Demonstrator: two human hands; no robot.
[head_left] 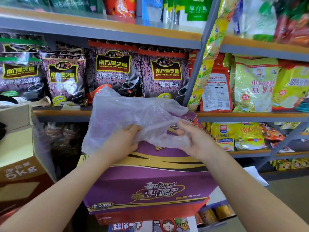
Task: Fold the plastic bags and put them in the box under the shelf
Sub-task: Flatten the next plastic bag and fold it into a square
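Hands up front, both on one clear plastic bag, held in the air over a purple carton that stands before the shelves. Left hand grasps the bag's lower edge, fingers curled into the film. Right hand pinches a bunched fold, thumb on top, fingers showing through the plastic beneath. The bag billows upward, crumpled, its top reaching the middle shelf.

Writing on the carton's front reads 老坛酸菜牛肉面 in gold, with 经典 on a badge at its lower left corner. On the shelf behind, a row of dark purple packets carries 南方黑芝麻 and "NANFANG BLACK SESAME"; one says 黑芝麻糊 lower down. To the right, yellow-green packets show 豆奶粉, partly blurred. Far left, a brown cardboard box is printed "5kg". Up top, a green-and-white packet reads 绵白糖, I think, though the print is soft.
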